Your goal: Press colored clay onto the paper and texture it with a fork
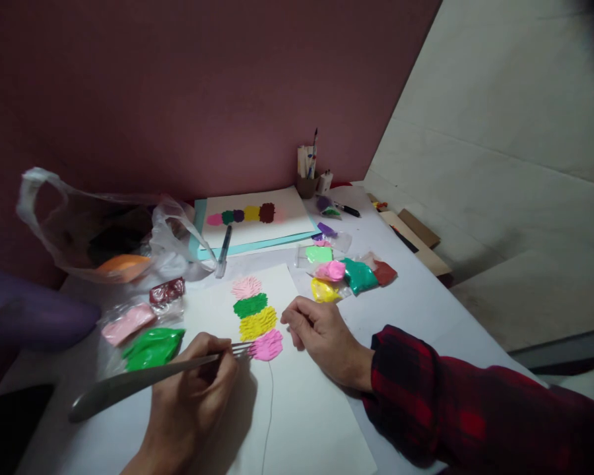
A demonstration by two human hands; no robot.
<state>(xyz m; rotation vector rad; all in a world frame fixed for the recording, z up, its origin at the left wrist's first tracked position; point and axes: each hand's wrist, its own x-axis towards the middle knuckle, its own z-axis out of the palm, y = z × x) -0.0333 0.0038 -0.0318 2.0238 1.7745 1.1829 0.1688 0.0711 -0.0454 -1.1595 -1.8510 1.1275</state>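
My left hand (pixel 193 389) grips a metal fork (pixel 143 379), its tines touching a bright pink clay patch (pixel 266 346) on a white paper sheet (pixel 287 422). Above that patch sit a yellow patch (pixel 258 322), a green patch (pixel 250 305) and a pale pink patch (pixel 246 287), all ridged. A thin pencil line runs down from the bright pink patch. My right hand (pixel 324 340), in a red plaid sleeve, rests on the sheet's right side with fingers curled, pressing the paper just right of the patches.
Bagged clay lumps (pixel 349 274) lie right of the sheet; green (pixel 153 348), pink and dark red packets lie left. A clear plastic bag (pixel 103 231) sits at the back left. A second sheet with coloured blobs (pixel 250 214), a pen (pixel 224 249) and a brush cup (pixel 307 178) stand behind.
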